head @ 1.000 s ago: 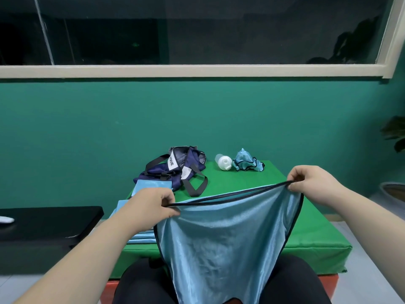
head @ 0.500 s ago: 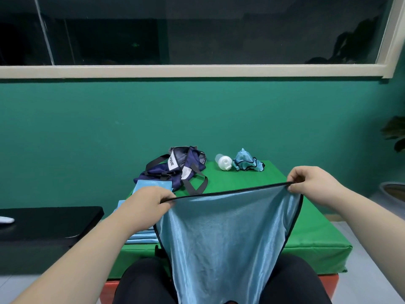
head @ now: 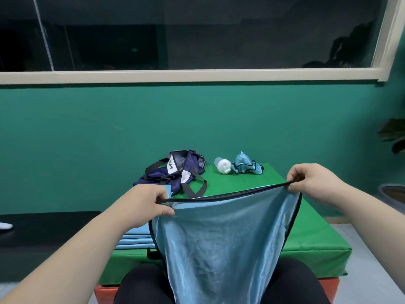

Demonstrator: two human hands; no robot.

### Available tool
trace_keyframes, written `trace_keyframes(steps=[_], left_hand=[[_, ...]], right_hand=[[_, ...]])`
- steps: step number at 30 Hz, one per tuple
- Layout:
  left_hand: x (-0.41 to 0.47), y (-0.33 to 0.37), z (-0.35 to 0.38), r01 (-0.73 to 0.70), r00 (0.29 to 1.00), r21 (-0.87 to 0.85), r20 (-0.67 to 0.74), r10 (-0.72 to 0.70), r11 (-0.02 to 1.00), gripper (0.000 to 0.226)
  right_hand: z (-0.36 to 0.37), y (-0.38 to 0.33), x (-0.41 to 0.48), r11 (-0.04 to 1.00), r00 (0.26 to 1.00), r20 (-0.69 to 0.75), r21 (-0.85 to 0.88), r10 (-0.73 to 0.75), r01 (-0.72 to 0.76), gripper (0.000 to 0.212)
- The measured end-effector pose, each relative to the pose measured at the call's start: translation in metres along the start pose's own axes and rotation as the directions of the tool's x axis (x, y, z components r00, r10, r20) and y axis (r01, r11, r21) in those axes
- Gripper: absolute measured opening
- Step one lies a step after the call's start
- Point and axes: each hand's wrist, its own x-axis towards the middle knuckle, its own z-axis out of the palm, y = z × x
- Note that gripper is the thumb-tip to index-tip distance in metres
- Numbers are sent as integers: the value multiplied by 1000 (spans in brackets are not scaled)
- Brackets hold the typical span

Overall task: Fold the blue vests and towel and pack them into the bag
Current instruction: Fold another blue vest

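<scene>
At far left I see a black bench (head: 43, 227). Right of it, my left hand (head: 149, 200) has its fingers (head: 163, 195) pinching the left end of the black-trimmed top edge of a shiny blue vest (head: 219, 244). Beneath that wrist, a stack of folded blue cloth (head: 137, 239) lies on the near left of the green desk (head: 306, 233). The navy bag (head: 175, 172) sits slumped at the desk's far left. The vest hangs between both hands and drapes over my lap, near the desk's front edge. A white bottle (head: 222, 165) lies on its side right of the bag, just beside a crumpled blue cloth (head: 246, 166). My right hand (head: 313, 183) pinches the right end of the edge.
</scene>
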Motion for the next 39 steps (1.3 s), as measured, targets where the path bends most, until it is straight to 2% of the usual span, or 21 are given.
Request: trace_keyframes(steps=[4,14,18,25,30,34,39], left_hand=[[-2,0,-1,-16,999,-39,-35,15,999,39],[-2,-4,-4,-46,993,-111,-110,34,993,17],[2,-12,-12,-46,998,-105,-36,43,993,14],[24,-13,-39,-18,999,13,40,18,1000,36],[39,-9,-55,-81,994,87,84,74,993,39],[62,-11,-62,-105,987,51,126,98,993,37],[109,-18,-63,-134,966,7,224,129,991,16]], right_hand=[[-2,-1,0,1000,1000,-5,-12,-5,5,18],[-3,-2,0,999,999,22,-8,-35,35,18],[-9,-1,3,998,998,46,-26,-49,50,20],[-26,-10,16,993,992,89,-68,-86,92,19],[-42,-18,29,985,985,127,-109,-118,132,20],[-50,-19,46,981,978,181,-141,-106,133,19],[-50,-8,85,965,959,277,-231,-58,125,15]])
